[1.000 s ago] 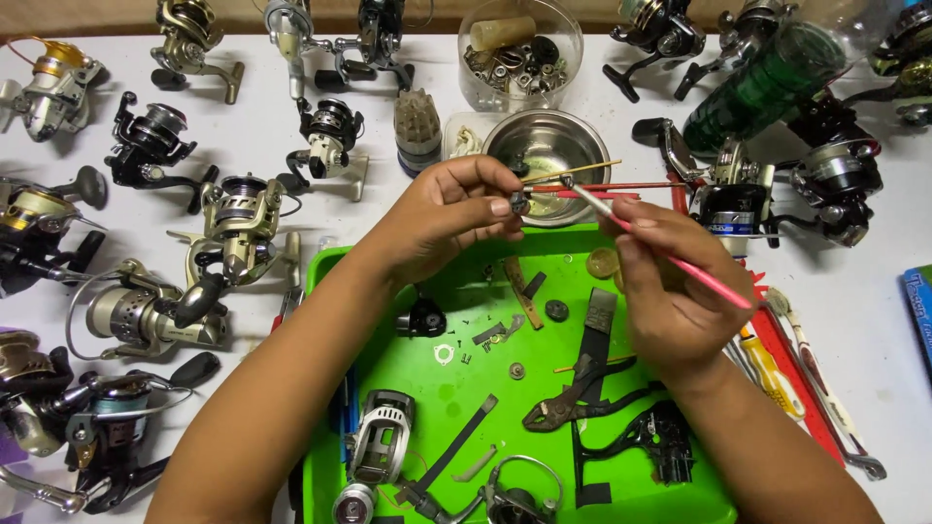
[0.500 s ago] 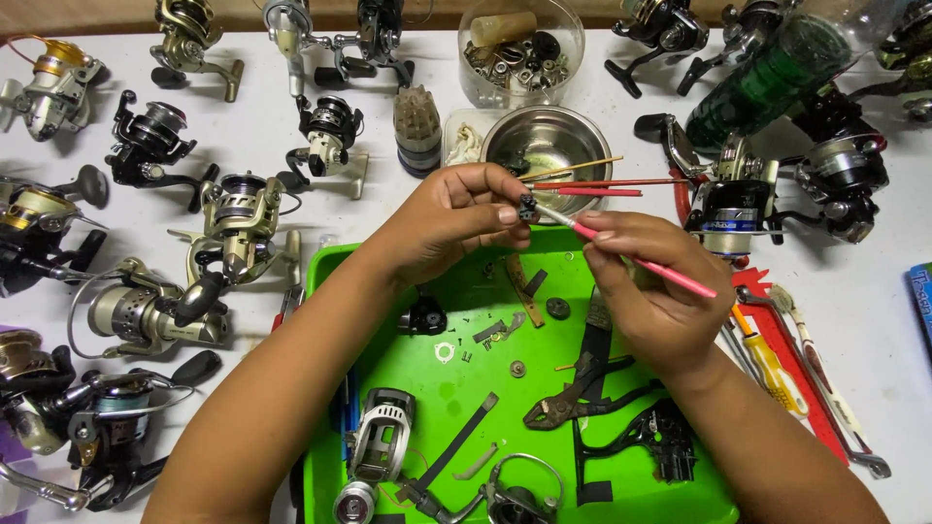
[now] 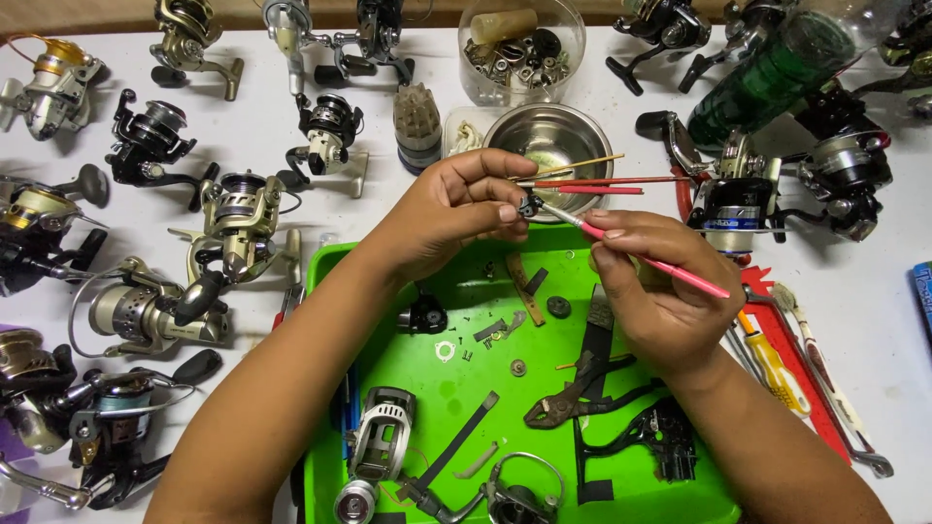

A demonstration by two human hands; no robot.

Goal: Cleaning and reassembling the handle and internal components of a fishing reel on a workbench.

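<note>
My left hand (image 3: 456,218) pinches a small dark part (image 3: 529,205) between thumb and fingertips, above the far edge of the green tray (image 3: 330,291). My right hand (image 3: 660,286) grips a pink brush (image 3: 646,260), bristle end touching the part. Steel bowl (image 3: 553,136) just behind on the desk (image 3: 262,126); pliers (image 3: 578,383) lie in the tray; reels (image 3: 238,228) to my left

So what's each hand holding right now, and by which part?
Left hand pinches a small dark reel part at its fingertips. Right hand holds a pink-handled brush along mid-handle, tip at the part.
</note>
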